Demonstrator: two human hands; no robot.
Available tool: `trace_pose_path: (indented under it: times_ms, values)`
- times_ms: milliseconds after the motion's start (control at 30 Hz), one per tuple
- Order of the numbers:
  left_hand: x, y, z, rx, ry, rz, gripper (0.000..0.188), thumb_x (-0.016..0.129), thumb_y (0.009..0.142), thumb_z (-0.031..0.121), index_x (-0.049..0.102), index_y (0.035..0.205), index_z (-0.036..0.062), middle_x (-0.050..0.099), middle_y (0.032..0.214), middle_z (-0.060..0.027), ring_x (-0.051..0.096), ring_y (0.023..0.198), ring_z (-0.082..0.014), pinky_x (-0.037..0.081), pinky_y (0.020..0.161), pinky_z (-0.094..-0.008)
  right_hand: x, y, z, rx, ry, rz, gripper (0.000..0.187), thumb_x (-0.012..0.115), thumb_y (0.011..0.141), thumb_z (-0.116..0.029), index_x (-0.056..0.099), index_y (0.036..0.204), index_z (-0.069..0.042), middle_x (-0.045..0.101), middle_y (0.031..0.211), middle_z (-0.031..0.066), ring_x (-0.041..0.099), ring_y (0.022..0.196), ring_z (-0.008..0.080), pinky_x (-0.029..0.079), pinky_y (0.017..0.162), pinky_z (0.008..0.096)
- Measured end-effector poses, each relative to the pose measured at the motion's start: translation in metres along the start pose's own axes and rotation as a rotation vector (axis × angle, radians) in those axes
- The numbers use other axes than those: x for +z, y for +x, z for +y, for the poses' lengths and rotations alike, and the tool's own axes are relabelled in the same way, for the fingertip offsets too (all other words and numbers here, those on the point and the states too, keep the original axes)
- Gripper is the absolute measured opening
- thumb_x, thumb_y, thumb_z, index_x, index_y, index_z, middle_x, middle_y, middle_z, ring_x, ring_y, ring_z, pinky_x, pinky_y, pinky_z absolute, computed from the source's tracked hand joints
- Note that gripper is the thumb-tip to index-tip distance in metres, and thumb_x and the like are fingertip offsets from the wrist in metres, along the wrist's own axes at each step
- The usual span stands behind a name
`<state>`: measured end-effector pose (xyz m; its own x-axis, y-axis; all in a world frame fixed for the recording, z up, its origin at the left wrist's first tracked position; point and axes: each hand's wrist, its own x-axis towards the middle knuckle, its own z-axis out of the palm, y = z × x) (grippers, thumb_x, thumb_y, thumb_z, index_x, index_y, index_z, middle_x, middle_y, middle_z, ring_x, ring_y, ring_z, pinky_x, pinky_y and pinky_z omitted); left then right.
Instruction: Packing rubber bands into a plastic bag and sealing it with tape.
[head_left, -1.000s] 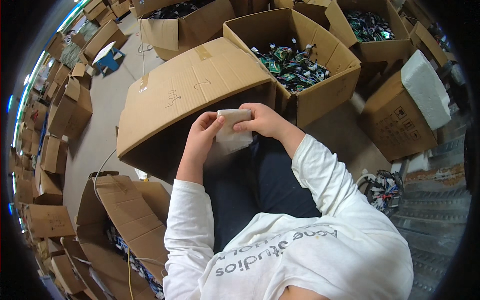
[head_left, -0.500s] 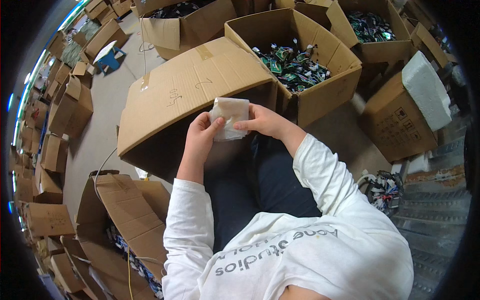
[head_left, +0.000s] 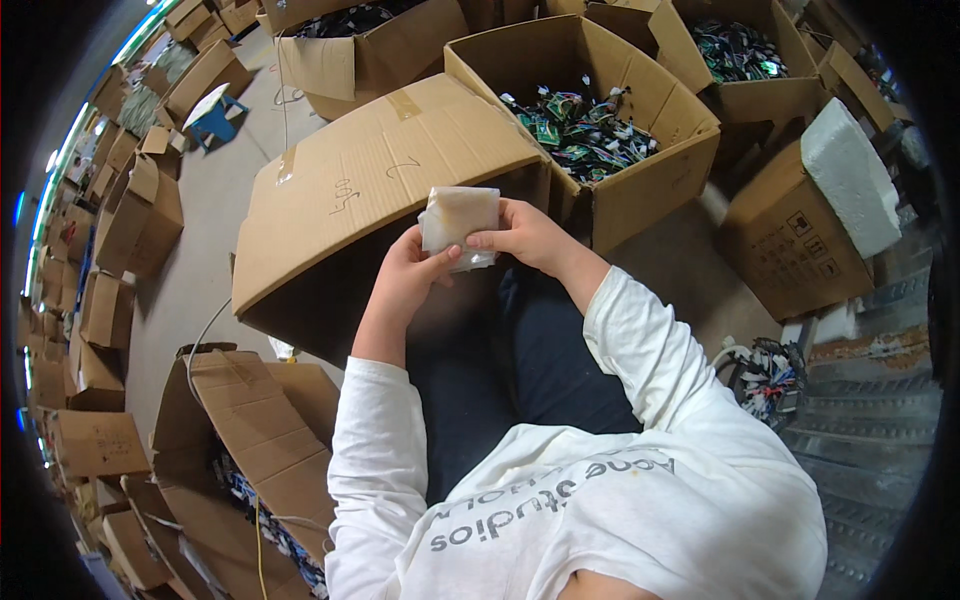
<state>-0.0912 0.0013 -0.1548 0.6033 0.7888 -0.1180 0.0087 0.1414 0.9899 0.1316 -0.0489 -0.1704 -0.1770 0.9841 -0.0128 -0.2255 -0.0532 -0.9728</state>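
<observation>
Between my two hands is a small squarish whitish packet [head_left: 463, 212], folded and slightly see-through, like thin plastic film; its contents, if any, cannot be made out. My left hand [head_left: 412, 272] pinches its lower left part, the thumb lying across the front. From the other side my right hand [head_left: 535, 240] grips the right edge, its thumb also on the front and its fingers behind. Both thumb tips nearly meet at the packet's lower middle. Just beyond it lies a large cardboard box [head_left: 370, 150] with its dark opening toward me.
An open carton [head_left: 685, 165] at the far right holds green circuit boards with wires [head_left: 585, 130]. A white foam block [head_left: 850, 180] leans on another box at right. Wire bundles [head_left: 770, 380] lie beside ribbed metal. An open box [head_left: 250, 420] stands at my left, a blue stool [head_left: 215, 118] farther off.
The packet has tipped up a little, showing more of its front. My left hand has slid lower along it, with the thumb now closer to the right thumb.
</observation>
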Motion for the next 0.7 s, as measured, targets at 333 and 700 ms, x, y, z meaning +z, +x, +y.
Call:
trace_pose_path:
  times_ms: [333, 700]
  values:
    - [-0.0003, -0.0023, 0.0001, 0.004, -0.029, 0.011, 0.039, 0.082, 0.092, 0.018, 0.064, 0.123, 0.0008, 0.069, 0.099, -0.0041, 0.062, 0.078, -0.0108, 0.051, 0.068, -0.0268, 0.0015, -0.0019, -0.0023, 0.000, -0.050, 0.016, 0.045, 0.082, 0.092, -0.016, 0.065, 0.131, -0.001, 0.072, 0.118, 0.0059, 0.067, 0.104, 0.0129, 0.054, 0.090, 0.0301]
    - [0.0053, 0.0003, -0.0019, 0.014, -0.001, 0.010, 0.038, 0.081, 0.094, 0.021, 0.065, 0.123, 0.0013, 0.071, 0.100, -0.0040, 0.063, 0.083, -0.0096, 0.051, 0.068, -0.0251, -0.0050, -0.0010, 0.0033, 0.011, -0.055, 0.034, 0.047, 0.082, 0.092, -0.019, 0.065, 0.131, 0.000, 0.072, 0.115, 0.0050, 0.067, 0.100, 0.0120, 0.054, 0.084, 0.0290]
